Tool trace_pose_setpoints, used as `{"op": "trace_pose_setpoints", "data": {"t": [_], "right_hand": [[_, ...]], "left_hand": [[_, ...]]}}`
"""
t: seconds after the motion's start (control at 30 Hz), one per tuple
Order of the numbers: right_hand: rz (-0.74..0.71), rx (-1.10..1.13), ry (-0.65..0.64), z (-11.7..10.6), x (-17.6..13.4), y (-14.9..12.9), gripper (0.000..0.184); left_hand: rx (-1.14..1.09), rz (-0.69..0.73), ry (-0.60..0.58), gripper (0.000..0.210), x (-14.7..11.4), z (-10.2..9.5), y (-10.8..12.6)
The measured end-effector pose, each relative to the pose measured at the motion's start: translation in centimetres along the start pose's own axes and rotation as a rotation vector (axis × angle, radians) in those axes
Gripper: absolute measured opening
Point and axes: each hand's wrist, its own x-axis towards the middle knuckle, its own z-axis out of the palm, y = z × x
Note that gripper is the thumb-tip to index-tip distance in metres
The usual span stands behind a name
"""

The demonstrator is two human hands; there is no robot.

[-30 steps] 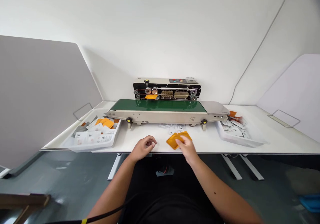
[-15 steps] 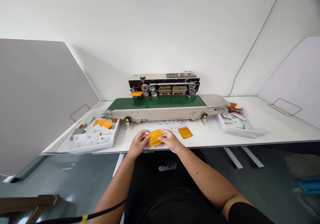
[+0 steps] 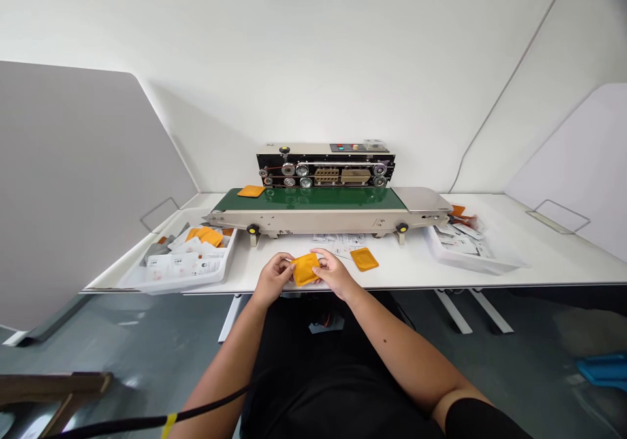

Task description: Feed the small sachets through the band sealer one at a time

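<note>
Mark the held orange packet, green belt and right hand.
Held orange packet (image 3: 306,270), head view: middle of its visible face.
Green belt (image 3: 323,199), head view: its bare top surface.
Right hand (image 3: 336,274), head view: back of the hand.

Three loose orange packets (image 3: 306,269), two white trays (image 3: 453,264), two hands (image 3: 274,277).
One roller machine (image 3: 326,158), one green belt (image 3: 323,198), two partitions (image 3: 83,178) and three black knobs (image 3: 252,229) with yellow centres; the trays' heaped contents overlap too much for a full count, though the left one seems to show at least two more orange packets.
</note>
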Motion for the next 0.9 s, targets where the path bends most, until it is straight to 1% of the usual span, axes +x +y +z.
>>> {"op": "trace_pose_setpoints", "data": {"t": [0.1,0.2,0.37,0.47,0.53,0.6,0.67,0.7,0.73,0.83,0.9], "right_hand": [[-0.019,0.004,0.016,0.0,-0.2,0.1,0.033],[-0.023,-0.001,0.036,0.1,-0.3,0.3,0.026],[-0.081,-0.035,0.104,0.1,-0.4,0.4,0.028],[-0.1,-0.019,0.129,0.1,-0.4,0.3,0.029],[-0.093,-0.02,0.089,0.3,-0.4,0.1,0.034],[-0.084,-0.055,0.001,0.5,-0.4,0.0,0.04],[-0.077,-0.082,-0.064,0.9,-0.3,0.0,0.042],[-0.078,-0.078,-0.061,1.1,-0.2,0.1,0.041],[-0.079,-0.061,-0.034,1.3,-0.1,0.2,0.04],[-0.089,0.007,0.107,1.6,0.2,0.6,0.036],[-0.094,0.022,0.166,1.5,0.3,0.6,0.034]], "left_hand": [[0.015,0.001,0.03,0.03,0.0,0.0,0.0],[0.015,-0.002,0.041,0.028,-0.1,0.1,0.0],[-0.054,-0.018,0.061,0.029,-0.1,0.1,0.2],[-0.122,-0.013,0.127,0.032,0.1,0.1,0.2],[-0.154,-0.014,0.167,0.034,0.2,0.0,0.1],[-0.177,-0.012,0.177,0.036,0.2,0.0,-0.1],[-0.185,-0.003,0.156,0.036,0.2,-0.2,-0.2],[-0.179,0.003,0.139,0.035,0.2,-0.2,-0.3],[-0.164,0.008,0.118,0.035,0.2,-0.2,-0.3],[-0.072,0.015,0.017,0.032,0.1,-0.2,-0.2],[0.005,0.015,-0.053,0.031,0.1,-0.2,0.0]]}}
